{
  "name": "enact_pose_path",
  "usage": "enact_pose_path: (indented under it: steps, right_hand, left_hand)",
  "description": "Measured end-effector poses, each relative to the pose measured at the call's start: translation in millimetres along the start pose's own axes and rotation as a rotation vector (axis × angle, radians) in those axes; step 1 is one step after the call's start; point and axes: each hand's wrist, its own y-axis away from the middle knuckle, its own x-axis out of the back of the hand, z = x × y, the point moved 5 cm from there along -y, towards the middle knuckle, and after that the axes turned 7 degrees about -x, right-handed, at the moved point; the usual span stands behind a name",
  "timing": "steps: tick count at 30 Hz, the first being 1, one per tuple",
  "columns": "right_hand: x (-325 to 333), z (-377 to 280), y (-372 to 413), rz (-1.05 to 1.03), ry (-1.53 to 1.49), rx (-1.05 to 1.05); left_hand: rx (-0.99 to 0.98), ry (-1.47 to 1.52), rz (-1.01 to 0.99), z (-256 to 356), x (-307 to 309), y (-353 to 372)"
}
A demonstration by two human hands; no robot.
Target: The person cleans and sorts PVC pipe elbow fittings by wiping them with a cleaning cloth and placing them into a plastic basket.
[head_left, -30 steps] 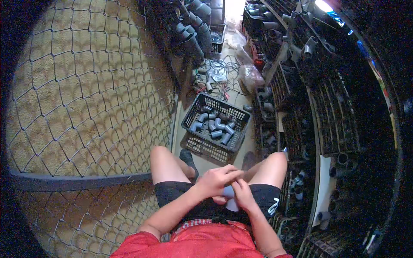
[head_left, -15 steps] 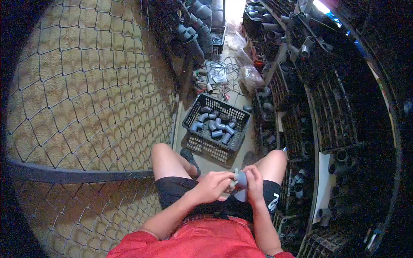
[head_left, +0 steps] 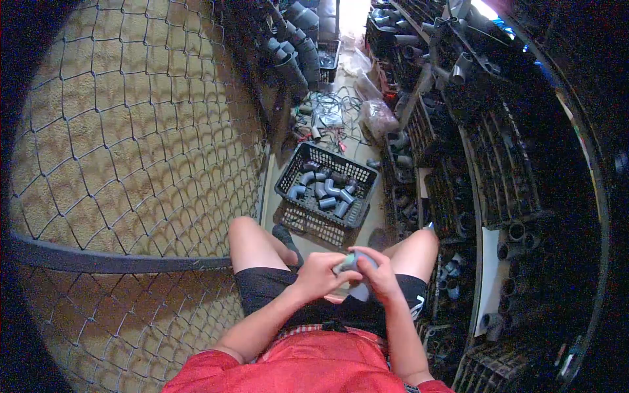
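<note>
My right hand (head_left: 380,278) is wrapped round a grey pipe elbow (head_left: 359,293), held over my lap. My left hand (head_left: 320,275) is closed on a pale greenish-white piece (head_left: 347,262), pressed against the elbow's upper end. What that piece is, I cannot make out; fingers cover most of it. Beyond my knees a black plastic crate (head_left: 283,191) stands on the floor, with several grey pipe elbows (head_left: 331,188) lying loose inside.
Wire mesh (head_left: 131,144) with a dark rail (head_left: 124,263) runs along my left. Dark racks of pipe fittings (head_left: 517,242) line the right side. Cables (head_left: 337,108) and plastic bags (head_left: 379,118) lie on the floor past the crate. Larger grey pipes (head_left: 303,49) are stacked at the far left.
Both hands have shifted slightly up and left. The right fingers have moved over the top of the elbow, and the elbow has turned a little against the pale piece.
</note>
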Motion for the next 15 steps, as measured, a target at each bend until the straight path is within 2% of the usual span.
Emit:
enact_pose_path:
  steps: [1,2,3,4,5,6,8,12,14,15]
  right_hand:
    - [-3.5,2.7,-0.1,0.041,-0.122,0.014]
    - [-9.4,4.9,-1.9,0.044,-0.122,0.015]
    - [-10.9,3.6,-2.2,0.120,-0.259,0.096]
    - [-8.8,3.2,-1.6,0.195,-0.395,0.178]
    - [-6.3,10.4,-4.9,0.277,-0.539,0.088]
    - [-4.8,12.6,-8.1,0.322,-0.723,0.071]
    - [5.3,22.6,-14.8,0.413,-0.872,0.054]
    - [11.9,38.3,-18.0,0.323,-0.929,0.053]
    - [-1.9,22.9,-6.1,0.381,-0.730,0.060]
    - [-5.7,16.3,-1.0,0.427,-0.624,0.120]
  left_hand:
    - [-0.031,-0.089,0.051,-1.7,2.2,1.7]
    - [-0.061,-0.177,0.100,-4.4,2.1,4.9]
    - [-0.061,-0.175,0.098,-5.8,-4.3,7.9]
    - [-0.151,-0.165,0.244,0.8,-5.4,10.5]
    - [-0.243,-0.155,0.393,7.8,-3.9,14.2]
    - [-0.244,-0.155,0.394,11.5,-6.0,17.5]
    - [-0.329,-0.309,0.101,31.9,-19.8,18.2]
    - [-0.275,-0.098,0.007,8.1,-20.9,16.3]
    - [-0.285,-0.062,0.035,13.0,-10.5,9.8]
    - [-0.263,-0.104,-0.035,13.7,-7.9,11.3]
